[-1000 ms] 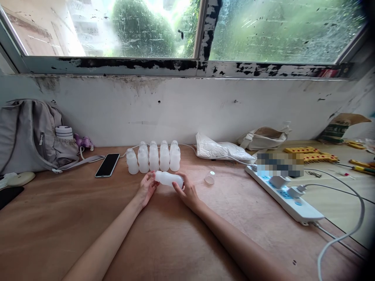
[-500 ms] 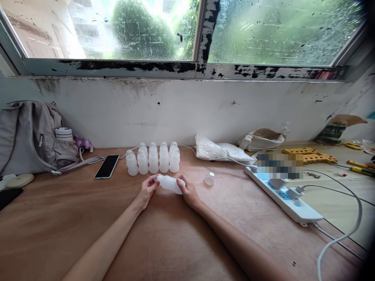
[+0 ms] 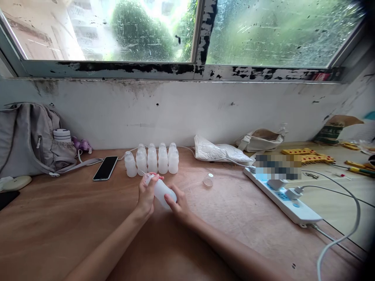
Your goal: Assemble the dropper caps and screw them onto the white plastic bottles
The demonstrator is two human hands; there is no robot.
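A small translucent white bottle (image 3: 162, 191) is held tilted above the wooden table (image 3: 58, 218), its neck toward the upper left. My right hand (image 3: 177, 204) grips its body from below. My left hand (image 3: 146, 195) pinches the cap end at the neck. Behind them stands a tight group of several identical white bottles (image 3: 152, 160). A clear loose cap (image 3: 208, 180) lies on the table to the right of my hands.
A black phone (image 3: 105, 168) lies left of the bottles, beside a grey backpack (image 3: 26, 140). A white crumpled bag (image 3: 219, 152) and a beige pouch (image 3: 260, 139) rest by the wall. A white power strip (image 3: 281, 195) with cables lies right.
The bottle has come nearer to me and swung from lying sideways to a steep tilt. My left hand has closed over its neck end, and my right hand has shifted under its base.
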